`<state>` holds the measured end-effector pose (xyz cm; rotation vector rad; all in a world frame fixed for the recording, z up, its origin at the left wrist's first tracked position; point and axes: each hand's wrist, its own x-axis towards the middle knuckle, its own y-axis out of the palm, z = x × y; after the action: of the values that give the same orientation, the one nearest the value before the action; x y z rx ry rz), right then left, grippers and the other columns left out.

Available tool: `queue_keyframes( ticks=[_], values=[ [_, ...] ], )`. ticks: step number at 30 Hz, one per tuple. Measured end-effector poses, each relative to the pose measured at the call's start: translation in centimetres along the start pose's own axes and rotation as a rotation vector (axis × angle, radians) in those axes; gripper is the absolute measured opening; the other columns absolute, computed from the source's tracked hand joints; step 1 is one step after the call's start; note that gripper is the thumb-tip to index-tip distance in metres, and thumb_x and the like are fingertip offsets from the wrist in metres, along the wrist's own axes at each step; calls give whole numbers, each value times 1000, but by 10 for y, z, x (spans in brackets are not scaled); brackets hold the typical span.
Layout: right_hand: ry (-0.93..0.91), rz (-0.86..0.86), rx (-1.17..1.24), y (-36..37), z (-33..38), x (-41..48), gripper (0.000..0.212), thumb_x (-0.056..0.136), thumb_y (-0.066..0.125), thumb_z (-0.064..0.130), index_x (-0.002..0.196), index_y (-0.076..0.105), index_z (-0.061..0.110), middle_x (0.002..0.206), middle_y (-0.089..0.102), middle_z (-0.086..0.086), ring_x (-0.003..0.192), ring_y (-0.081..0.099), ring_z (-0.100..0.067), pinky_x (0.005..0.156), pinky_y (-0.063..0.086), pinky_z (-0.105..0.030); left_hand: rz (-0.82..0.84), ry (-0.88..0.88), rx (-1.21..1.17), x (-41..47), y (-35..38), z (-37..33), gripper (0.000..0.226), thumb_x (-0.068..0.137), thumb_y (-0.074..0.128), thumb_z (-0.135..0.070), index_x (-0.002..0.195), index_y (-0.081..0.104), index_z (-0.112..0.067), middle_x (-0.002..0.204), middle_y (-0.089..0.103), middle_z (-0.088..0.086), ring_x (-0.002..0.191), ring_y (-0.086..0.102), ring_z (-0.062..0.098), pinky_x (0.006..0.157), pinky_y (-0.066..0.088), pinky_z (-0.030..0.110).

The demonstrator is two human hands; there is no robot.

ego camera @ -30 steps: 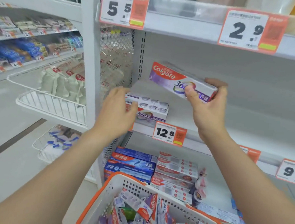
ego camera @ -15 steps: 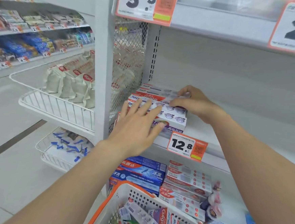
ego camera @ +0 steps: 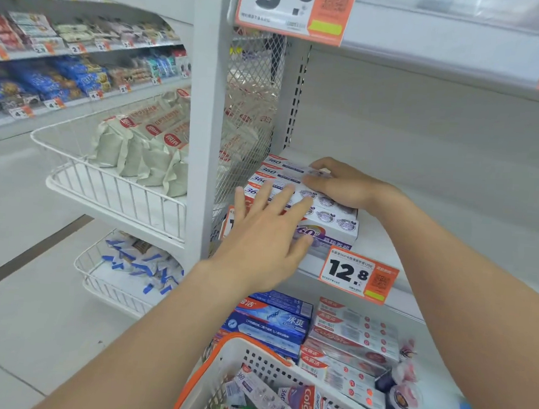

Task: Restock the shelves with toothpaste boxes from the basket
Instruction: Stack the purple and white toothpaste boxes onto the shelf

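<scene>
Several purple-and-white Colgate 360 toothpaste boxes (ego camera: 331, 223) stand in a row at the left end of the middle shelf (ego camera: 384, 245). My left hand (ego camera: 266, 233) lies flat with straight fingers against the front of the row. My right hand (ego camera: 340, 184) rests on top of the rear boxes, fingers bent over their upper edge. Below, a white basket with an orange rim (ego camera: 259, 355) holds more Colgate boxes (ego camera: 297, 406) lying loose.
A price tag 12.8 (ego camera: 357, 274) hangs on the shelf edge. The lower shelf carries blue boxes (ego camera: 272, 320) and red-white boxes (ego camera: 351, 336). A white upright post (ego camera: 202, 134) and wire mesh stand left of the row. Wire baskets with bags (ego camera: 129, 161) jut out at left.
One second ago my right hand held a Colgate box in the air. It has set the box into the row, and both hands now rest on the boxes.
</scene>
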<state>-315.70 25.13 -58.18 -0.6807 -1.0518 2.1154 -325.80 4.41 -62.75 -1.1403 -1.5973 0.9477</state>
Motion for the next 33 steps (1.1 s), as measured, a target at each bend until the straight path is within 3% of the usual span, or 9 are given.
queue_keyframes(
  ticks=[8,12,15,18,20,23,27,30,33],
  values=[
    [37,-55,-60,5,-3,3,69,91,49,81,144,43,38,146,54,-5,124,55,-28,93,41,-36,1,31,35,0,3,6,69,106,45,-40,167,15,-33,176,8,-1,162,-5,28,124,-10,67],
    [30,-90,-185,5,-6,-6,74,90,31,89,150,37,47,154,51,-4,139,47,-33,114,35,-49,13,31,26,-3,3,-1,75,104,49,-36,168,10,-28,177,0,3,162,-9,27,127,-9,63],
    [-74,-325,-188,6,-12,-25,64,100,27,73,150,46,38,151,53,-7,142,43,-34,116,33,-52,-39,57,-25,-11,3,-10,74,100,53,-33,165,19,-20,174,9,11,161,1,31,130,3,58],
    [-325,-633,-127,17,-17,-70,48,98,34,49,118,69,24,114,69,-8,112,58,-31,97,44,-40,-237,106,-42,-27,0,-24,59,92,57,-33,147,45,-17,147,40,11,136,34,36,115,34,49],
    [-475,-695,-136,30,-18,-119,31,96,43,32,99,71,19,93,67,-3,93,58,-25,86,44,-36,-213,99,-6,-39,-1,-39,48,91,53,-38,136,50,-20,130,48,7,119,42,32,101,41,46],
    [-491,-562,-272,56,-25,-195,24,88,47,27,84,68,17,79,64,0,78,58,-24,73,47,-38,178,100,37,-56,6,-61,37,95,54,-42,127,53,-22,119,61,8,111,56,35,88,49,44],
    [-209,-35,-515,81,-50,-255,26,90,49,34,96,71,21,90,71,-5,86,66,-30,73,57,-44,693,194,20,-81,26,-87,27,100,58,-38,121,64,-22,117,70,8,107,63,30,80,47,34],
    [-74,360,-638,97,-73,-284,33,95,50,38,111,72,18,105,72,-10,101,68,-33,85,59,-48,903,230,127,-104,50,-102,37,99,59,-46,124,71,-21,118,72,4,102,65,25,91,54,38],
    [1,457,-651,110,-89,-311,34,101,45,34,117,69,16,114,70,-12,103,67,-35,88,58,-48,1022,236,188,-126,70,-111,50,94,65,-54,131,66,-20,123,69,5,109,66,28,91,56,40]
  ],
)
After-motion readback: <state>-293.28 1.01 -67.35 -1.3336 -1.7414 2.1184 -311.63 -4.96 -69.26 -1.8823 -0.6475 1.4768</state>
